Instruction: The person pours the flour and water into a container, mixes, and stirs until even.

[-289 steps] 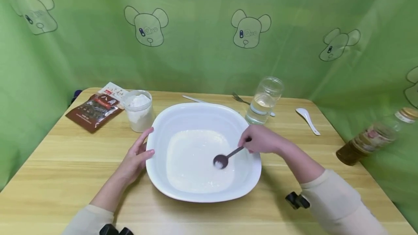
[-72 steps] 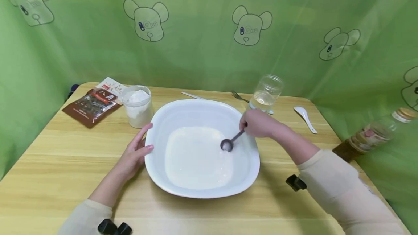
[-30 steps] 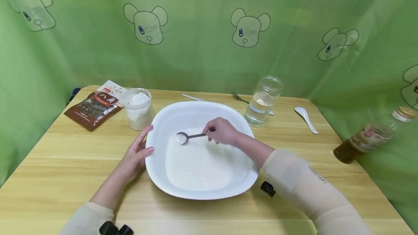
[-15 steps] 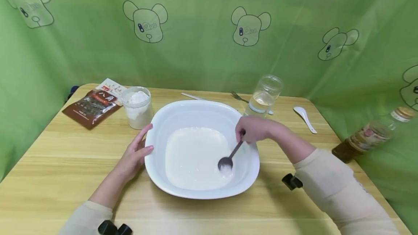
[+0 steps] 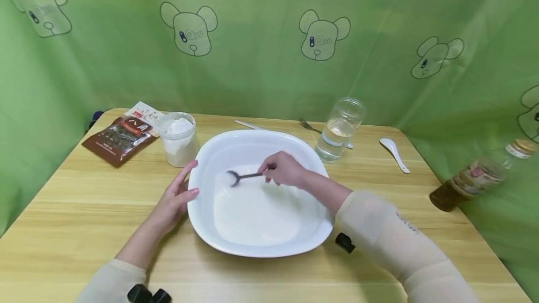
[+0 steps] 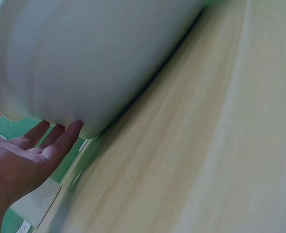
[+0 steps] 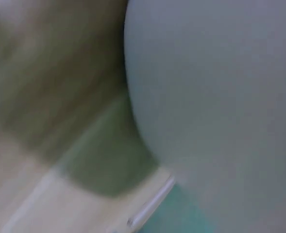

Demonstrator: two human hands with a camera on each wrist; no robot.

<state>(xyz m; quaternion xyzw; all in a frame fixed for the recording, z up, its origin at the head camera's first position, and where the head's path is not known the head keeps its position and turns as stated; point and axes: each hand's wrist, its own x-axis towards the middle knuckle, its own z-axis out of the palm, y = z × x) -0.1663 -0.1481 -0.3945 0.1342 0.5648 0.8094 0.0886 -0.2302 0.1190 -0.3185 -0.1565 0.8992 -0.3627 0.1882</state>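
Observation:
A large white basin (image 5: pixel 261 250) stands on the wooden table with a milky white layer across its bottom. My left hand (image 5: pixel 170 205) steadies its left side, thumb and fingertips against the outer wall near the rim; in the left wrist view the extended fingers (image 6: pixel 65 141) touch that wall. My right hand (image 5: pixel 284 169) reaches over the basin and pinches the handle of a small dark brown round-bowled spoon (image 5: pixel 248 176). The spoon's bowl is at the back left inside the basin, low over the white layer. The right wrist view has only the basin's outer wall (image 7: pixel 215 97), not the hand.
Left of the basin stand a jar of white powder (image 5: pixel 178 141) and a brown star anise packet (image 5: pixel 120 139). Behind right are a glass jar of water (image 5: pixel 338 132) and a fork (image 5: pixel 309 126). A white spoon (image 5: pixel 394 154) and a bottle of brown liquid (image 5: pixel 471 181) lie farther right.
The spoon in my right hand has swept back and forth, from back left to the right side and now back left again. My left hand stays at the basin's side.

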